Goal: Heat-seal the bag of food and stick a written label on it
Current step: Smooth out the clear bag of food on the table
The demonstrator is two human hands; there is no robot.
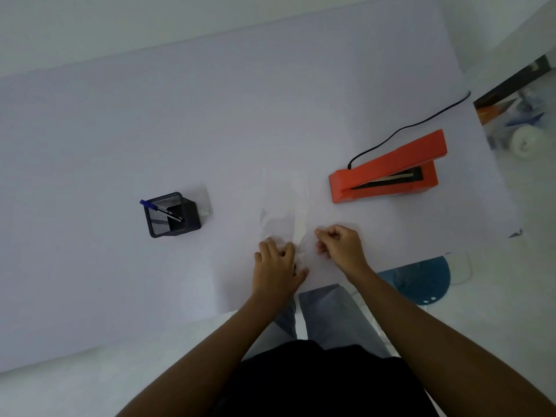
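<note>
standing open on the white surface, one orange heat sealer sits right of one clear bag (contents unclear). left hand and right hand both pinch its near edge. one mesh pen holder, one blue pen.

A white table fills most of the view, and past its right edge lie a blue disc-shaped object on the pale floor and, farther off, a blurred clutter, possibly including a white wheel.
</note>
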